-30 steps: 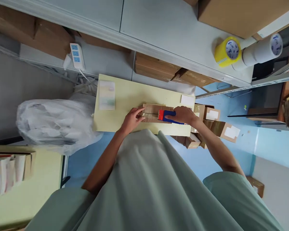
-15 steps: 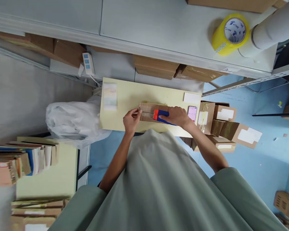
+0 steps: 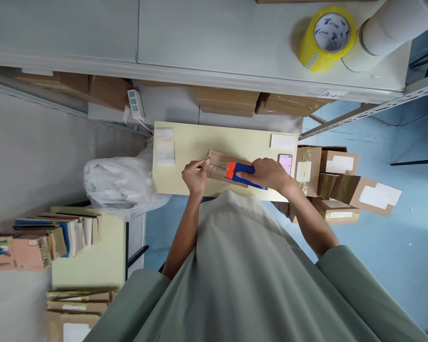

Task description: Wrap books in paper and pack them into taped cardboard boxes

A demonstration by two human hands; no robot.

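Observation:
A small brown cardboard box (image 3: 217, 172) lies on the pale yellow table (image 3: 189, 135), slightly slanted. At its left end my left hand (image 3: 195, 178) is closed, thumb and fingers pinching the edge. My right hand (image 3: 267, 173) is wrapped around a blue tape dispenser (image 3: 244, 174) with a red-orange front end. That front end lies over the middle of the box, pointing left. The dispenser and right hand hide the box's right part. Whether tape runs from the dispenser to the box is too small to tell.
A phone (image 3: 286, 163) and a white card (image 3: 283, 141) lie at the table's right end, a printed sheet (image 3: 164, 147) at its left. Yellow tape (image 3: 326, 40) stands on the shelf above. Boxes (image 3: 338, 190) sit right; a white plastic bag (image 3: 117, 183) and books (image 3: 62, 232) left.
The box now lies more slanted, its right end nearer my body. The dispenser has tilted with it and shifted slightly left over the box. The camera view has shifted a little.

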